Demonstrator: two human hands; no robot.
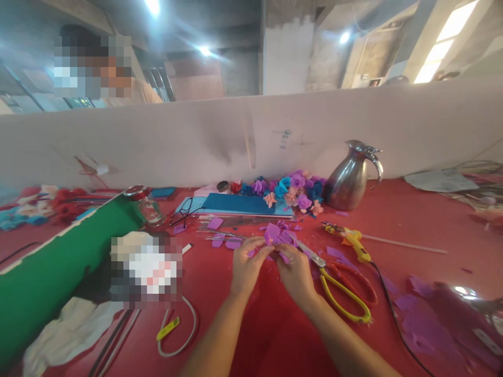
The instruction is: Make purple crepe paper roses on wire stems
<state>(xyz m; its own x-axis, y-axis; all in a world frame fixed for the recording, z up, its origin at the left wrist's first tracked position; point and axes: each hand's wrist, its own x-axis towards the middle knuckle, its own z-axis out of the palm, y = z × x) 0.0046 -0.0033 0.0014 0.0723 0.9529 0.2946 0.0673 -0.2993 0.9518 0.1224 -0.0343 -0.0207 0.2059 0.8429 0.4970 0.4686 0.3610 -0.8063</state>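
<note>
Between my two hands is a small purple crepe-paper flower [272, 234], held up over the red table. My left hand [248, 257] pinches it from the left, and my right hand [293, 264] has its fingers closed at its lower right side. The fingertips nearly meet beneath the petals. Scissors [341, 285] with one yellow and one red handle lie just right of my right hand, their blades partly behind it. Cut purple paper pieces [215, 223] and thin wires [222, 234] lie beyond my left hand.
A yellow glue gun [357, 244] with a black cord lies at right, near a steel jug [351, 178]. Finished paper flowers [297, 191] sit beside a blue folder [236, 202]. At left stand a glass jar [147, 206] and a green board [51, 262]. A person [133, 91] is behind the partition.
</note>
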